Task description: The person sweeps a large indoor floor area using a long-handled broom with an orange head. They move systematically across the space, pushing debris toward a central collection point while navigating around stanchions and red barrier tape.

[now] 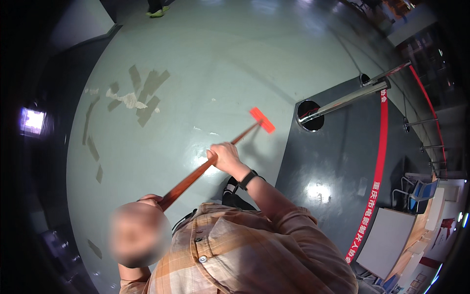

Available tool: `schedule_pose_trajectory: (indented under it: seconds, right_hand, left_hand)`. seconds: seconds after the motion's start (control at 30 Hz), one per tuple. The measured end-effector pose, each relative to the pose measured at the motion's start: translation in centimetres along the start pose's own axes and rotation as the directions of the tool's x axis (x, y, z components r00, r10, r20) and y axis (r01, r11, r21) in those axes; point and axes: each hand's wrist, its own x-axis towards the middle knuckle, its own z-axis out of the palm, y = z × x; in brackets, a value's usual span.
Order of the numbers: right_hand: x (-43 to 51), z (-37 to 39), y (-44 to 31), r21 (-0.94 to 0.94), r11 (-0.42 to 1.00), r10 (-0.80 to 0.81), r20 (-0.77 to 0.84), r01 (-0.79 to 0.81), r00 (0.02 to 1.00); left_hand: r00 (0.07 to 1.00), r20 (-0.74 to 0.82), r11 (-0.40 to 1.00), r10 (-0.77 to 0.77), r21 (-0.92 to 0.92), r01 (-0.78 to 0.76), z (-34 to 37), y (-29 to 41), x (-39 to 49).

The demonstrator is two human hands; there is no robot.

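Note:
A long-handled floor tool slants across the view, its reddish-brown wooden handle (189, 180) thickest close to the camera. At its far end sits a narrow, flat red head (262, 120) over the pale green floor; whether it is a brush or a squeegee, I cannot tell. My right hand (224, 156) wraps around the handle partway down, a dark band on its wrist. Higher up, near my chest, my left hand (151, 199) grips the upper part of the handle; a blurred patch covers much of this hand and the handle's end.
A chrome barrier post (345, 101) rises from a round base on the dark grey floor (330, 158) at right, joined to a red belt (382, 147) bearing writing. Beyond are a whiteboard (385, 242) and chair (418, 193). Tape patches (148, 110) mark the floor at left; a person's shoe (157, 13) shows ahead.

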Motion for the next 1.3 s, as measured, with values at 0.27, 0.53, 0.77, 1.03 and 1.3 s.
schedule_pose_trajectory:
  seconds: [0.27,0.53,0.77,1.03,1.3]
  right_hand:
    - [-1.9,-3.4,4.6,-0.123,0.988,0.087,-0.062,-0.094,0.994]
    - [-5.7,-3.6,2.8,-0.075,0.981,0.180,0.012,-0.179,0.984]
    - [0.0,-2.0,-1.8,0.044,0.999,0.022,0.019,-0.023,1.000]
    - [-2.1,-5.9,5.4,-0.190,0.974,0.111,-0.087,-0.125,0.990]
    - [-2.1,-3.1,-2.8,0.132,0.991,-0.041,0.067,0.032,0.997]
  left_hand:
    - [0.958,0.288,0.978,0.012,-0.202,0.049,2.0,-4.2,3.0]
    - [0.935,0.330,0.960,-0.128,-0.195,0.200,0.8,-2.8,1.9]
    - [0.989,0.143,0.995,0.028,-0.098,-0.014,-0.1,1.8,2.2]
    - [0.932,0.351,0.987,-0.092,-0.092,0.132,4.3,-3.2,3.7]
    - [0.998,0.020,0.992,0.067,0.103,-0.069,2.0,4.5,3.0]
